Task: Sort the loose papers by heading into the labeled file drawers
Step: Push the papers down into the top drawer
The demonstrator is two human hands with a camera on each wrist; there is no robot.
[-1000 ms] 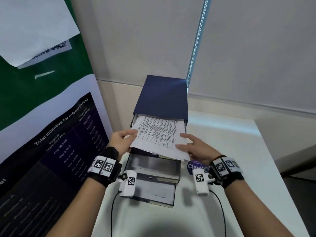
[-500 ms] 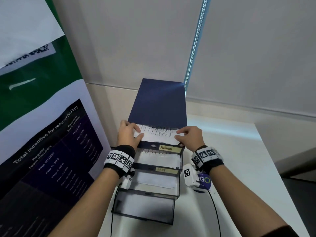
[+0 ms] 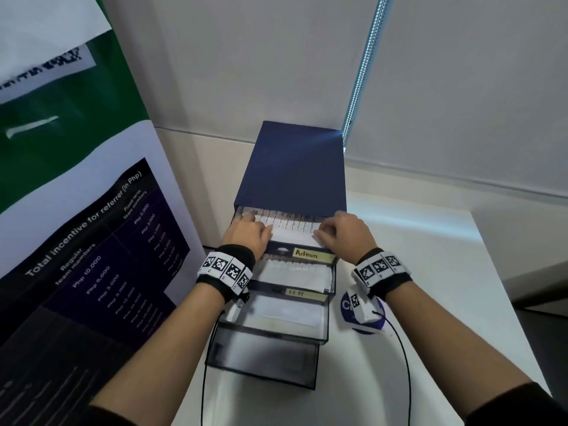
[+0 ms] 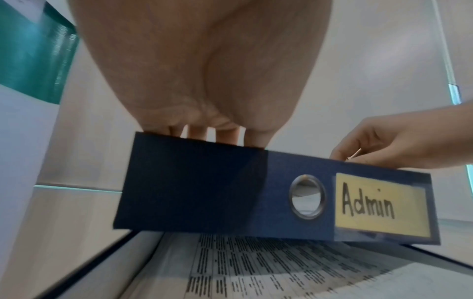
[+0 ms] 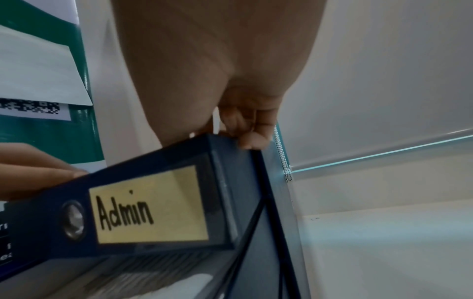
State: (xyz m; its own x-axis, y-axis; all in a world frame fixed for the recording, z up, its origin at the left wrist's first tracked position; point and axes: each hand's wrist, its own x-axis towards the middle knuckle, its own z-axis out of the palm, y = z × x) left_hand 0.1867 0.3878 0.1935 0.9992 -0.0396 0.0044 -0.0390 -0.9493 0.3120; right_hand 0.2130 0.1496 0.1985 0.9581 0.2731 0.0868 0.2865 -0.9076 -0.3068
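A dark blue file cabinet (image 3: 295, 167) stands on the white table, its drawers pulled out in steps. The top drawer (image 3: 312, 255) is labelled "Admin" (image 4: 379, 204). A printed sheaf of papers (image 3: 289, 226) lies in it, half under the cabinet top. My left hand (image 3: 253, 224) reaches over the drawer front, and its straight fingers (image 4: 197, 132) rest on the papers' left side. My right hand (image 3: 325, 233) sits at the right side, and its curled fingers (image 5: 245, 129) pinch the papers' edge by the drawer corner.
Below are the "HR" drawer (image 3: 295, 293) with papers, a third drawer (image 3: 285, 315) with a sheet, and a dark lowest drawer (image 3: 264, 355). A round blue thing (image 3: 368, 325) lies right of the drawers. A standing poster (image 3: 92, 241) hems the left. The table (image 3: 436, 287) stretches right.
The papers went from being held above the drawers down into the Admin drawer. Both hands followed forward and now sit over the drawer's front edge.
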